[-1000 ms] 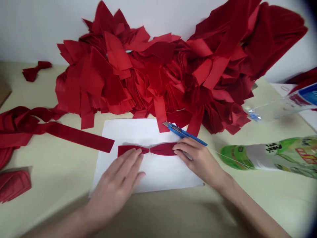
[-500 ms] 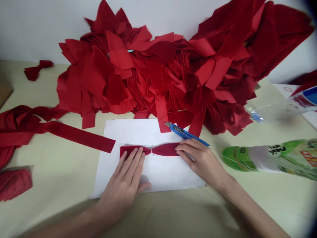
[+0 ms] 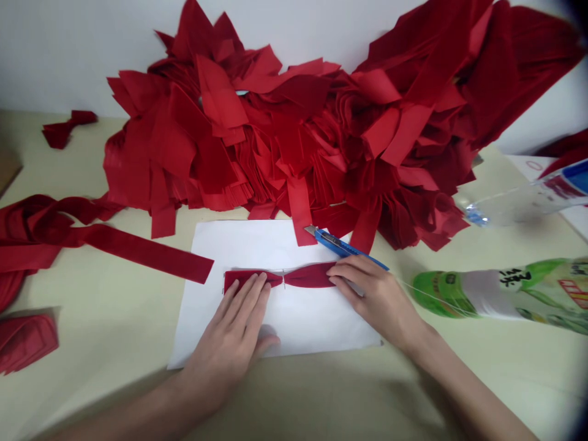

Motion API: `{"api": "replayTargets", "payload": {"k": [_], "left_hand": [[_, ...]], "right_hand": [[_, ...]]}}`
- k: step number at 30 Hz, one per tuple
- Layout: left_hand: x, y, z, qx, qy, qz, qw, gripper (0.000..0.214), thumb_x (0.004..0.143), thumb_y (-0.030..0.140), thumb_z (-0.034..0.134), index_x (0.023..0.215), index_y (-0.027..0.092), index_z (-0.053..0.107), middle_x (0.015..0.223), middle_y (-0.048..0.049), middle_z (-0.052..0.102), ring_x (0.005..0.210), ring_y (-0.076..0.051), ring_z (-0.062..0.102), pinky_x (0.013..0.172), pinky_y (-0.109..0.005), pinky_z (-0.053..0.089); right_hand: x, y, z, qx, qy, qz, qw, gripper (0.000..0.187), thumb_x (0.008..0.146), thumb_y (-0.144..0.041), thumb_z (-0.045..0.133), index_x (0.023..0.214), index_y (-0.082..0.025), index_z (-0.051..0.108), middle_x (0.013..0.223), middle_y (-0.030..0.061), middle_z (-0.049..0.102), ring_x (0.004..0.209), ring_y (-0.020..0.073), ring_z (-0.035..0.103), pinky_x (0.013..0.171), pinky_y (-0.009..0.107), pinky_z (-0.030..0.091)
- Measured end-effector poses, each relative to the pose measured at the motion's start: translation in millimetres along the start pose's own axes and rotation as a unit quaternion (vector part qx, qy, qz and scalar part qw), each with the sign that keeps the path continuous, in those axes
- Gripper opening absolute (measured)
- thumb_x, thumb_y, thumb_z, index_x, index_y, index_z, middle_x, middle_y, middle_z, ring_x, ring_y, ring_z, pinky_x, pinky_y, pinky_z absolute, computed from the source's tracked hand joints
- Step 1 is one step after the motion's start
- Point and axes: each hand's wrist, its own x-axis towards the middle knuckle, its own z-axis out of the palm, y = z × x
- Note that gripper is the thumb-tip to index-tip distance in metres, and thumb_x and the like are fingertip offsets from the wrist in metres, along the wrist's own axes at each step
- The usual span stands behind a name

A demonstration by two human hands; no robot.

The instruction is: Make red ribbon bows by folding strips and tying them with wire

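A red fabric bow (image 3: 303, 278), pinched at its middle, lies on a white sheet of paper (image 3: 248, 242). My left hand (image 3: 236, 334) rests flat with fingers stretched out, its fingertips pressing on the bow's left half. My right hand (image 3: 374, 297) lies on the paper at the bow's right end, fingers extended and touching the fabric. A blue utility knife (image 3: 344, 248) lies just behind my right hand.
A big heap of cut red fabric pieces (image 3: 321, 122) fills the back of the table against the wall. A long red strip (image 3: 114, 245) and folded red fabric (image 3: 25, 340) lie at left. A green bottle (image 3: 500, 294) and a clear bottle (image 3: 523, 196) lie at right.
My left hand slid forward onto the bow's left half and now stays there. The right hand has barely moved.
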Motion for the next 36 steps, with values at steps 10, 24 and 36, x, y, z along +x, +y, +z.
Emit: {"api": "replayTargets", "payload": {"k": [10, 24, 36], "left_hand": [[0, 1, 0.1, 0.006, -0.008, 0.001, 1.0, 0.065, 0.091, 0.043, 0.04, 0.141, 0.005, 0.025, 0.138, -0.0196, 0.045, 0.13, -0.028, 0.04, 0.104, -0.045, 0.037], [1, 1, -0.4, -0.002, -0.004, -0.012, 1.0, 0.06, 0.092, 0.042, 0.039, 0.138, 0.005, 0.029, 0.136, -0.0199, 0.047, 0.128, -0.028, 0.041, 0.104, -0.046, 0.037], [5, -3, -2.1, 0.018, 0.023, -0.006, 1.0, 0.054, 0.092, 0.045, 0.039, 0.127, 0.004, 0.045, 0.13, -0.0189, 0.053, 0.12, -0.029, 0.049, 0.101, -0.045, 0.037]], "right_hand": [[-2, 2, -21, 0.081, 0.047, 0.124, 0.988, 0.012, 0.085, -0.019, 0.054, 0.089, -0.02, 0.065, 0.086, 0.0019, 0.067, 0.068, 0.014, 0.063, 0.061, 0.027, 0.051], [-3, -1, -2, 0.047, 0.007, 0.013, 0.999, 0.014, 0.087, -0.019, 0.053, 0.094, -0.021, 0.065, 0.098, 0.0046, 0.065, 0.089, 0.0179, 0.063, 0.083, 0.035, 0.052], [-1, -1, -2, 0.043, 0.002, 0.015, 0.999, 0.012, 0.086, -0.018, 0.054, 0.092, -0.019, 0.065, 0.097, 0.0048, 0.063, 0.09, 0.018, 0.06, 0.084, 0.036, 0.05]]}}
